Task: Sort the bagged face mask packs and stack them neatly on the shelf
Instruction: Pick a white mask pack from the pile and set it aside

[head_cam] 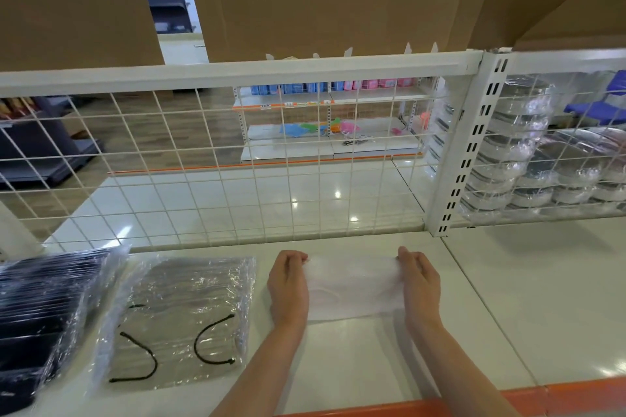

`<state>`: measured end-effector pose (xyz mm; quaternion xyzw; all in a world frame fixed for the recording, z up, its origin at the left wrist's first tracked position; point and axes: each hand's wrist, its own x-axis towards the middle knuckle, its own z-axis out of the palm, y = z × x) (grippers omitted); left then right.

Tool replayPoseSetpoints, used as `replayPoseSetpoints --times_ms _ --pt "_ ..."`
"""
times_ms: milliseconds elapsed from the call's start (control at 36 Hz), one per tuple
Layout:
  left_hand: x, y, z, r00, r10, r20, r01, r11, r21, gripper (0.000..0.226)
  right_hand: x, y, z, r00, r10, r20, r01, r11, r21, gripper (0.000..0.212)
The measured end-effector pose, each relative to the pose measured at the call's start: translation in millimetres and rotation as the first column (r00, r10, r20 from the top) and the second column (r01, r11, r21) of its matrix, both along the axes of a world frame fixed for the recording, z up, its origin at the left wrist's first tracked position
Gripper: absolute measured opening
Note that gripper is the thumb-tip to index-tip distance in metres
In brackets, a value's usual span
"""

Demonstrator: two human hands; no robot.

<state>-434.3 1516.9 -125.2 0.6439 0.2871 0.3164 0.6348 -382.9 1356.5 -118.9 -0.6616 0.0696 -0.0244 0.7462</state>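
Right now your left hand (288,284) and right hand (420,284) each have curled fingers round one short end of the white mask pack (354,288), so both grips are closed on it and it lies stretched flat between them. The pack sits on the white shelf (508,298), near the wire mesh back (203,162), a little apart from the grey mask pack (186,318) to its left; beyond that lies the black mask pack stack (44,311), at the shelf's left end.

To set this one well, I would keep both ends level and square the pack's long edge to the mesh before you let go, so it lines up with the grey pack's back edge. Leave a narrow gap beside the grey pack rather than overlapping its loose film. The wrapping looks slippery and soft, so press it flat and release both hands together; letting one end go first would likely skew it. Whether anything white already lies under it I cannot tell.
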Motion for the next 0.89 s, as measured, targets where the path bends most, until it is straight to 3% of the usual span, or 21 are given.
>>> replayPoseSetpoints --times_ms 83,167,222,306,389,500,556,639,694,889 --pt "2 7 -5 0.999 -0.037 0.007 0.037 0.999 -0.021 0.023 0 -11 -1 0.969 0.246 0.026 -0.244 0.967 -0.073 0.052" --pt "-2 15 -2 0.988 -0.151 0.043 0.155 0.977 -0.149 0.021 4 -30 -4 0.86 0.508 -0.051 -0.509 0.846 -0.161 0.073" --pt "-9 21 -1 0.949 -0.276 0.154 0.307 0.92 -0.245 0.042 9 -42 -10 0.817 0.57 -0.089 -0.576 0.793 -0.198 0.078" --pt "-24 31 -13 0.897 -0.441 0.006 0.44 0.894 -0.086 0.094 13 -51 -23 0.821 0.561 -0.106 -0.569 0.785 -0.247 0.074" --pt "-34 34 -30 0.85 -0.492 -0.188 0.501 0.865 0.002 0.114 11 -47 -30 0.866 0.49 -0.099 -0.497 0.824 -0.274 0.061" --pt "-32 26 -32 0.852 -0.486 -0.194 0.51 0.854 0.104 0.069 6 -36 -28 0.912 0.409 -0.037 -0.402 0.871 -0.284 0.067" --pt "-30 29 -29 0.881 -0.442 -0.169 0.466 0.873 0.147 0.057 2 -32 -23 0.917 0.399 -0.012 -0.391 0.891 -0.232 0.052" --pt "-33 38 -27 0.882 -0.449 -0.145 0.468 0.872 0.146 0.07 0 -32 -22 0.901 0.434 0.0 -0.428 0.888 -0.169 0.048" --pt "-35 42 -27 0.878 -0.448 -0.171 0.471 0.872 0.134 0.084 1 -33 -22 0.905 0.426 0.002 -0.419 0.89 -0.181 0.056" --pt "-34 42 -26 0.817 -0.497 -0.293 0.536 0.842 0.065 0.106 8 -30 -17 0.884 0.466 -0.045 -0.461 0.85 -0.256 0.049"
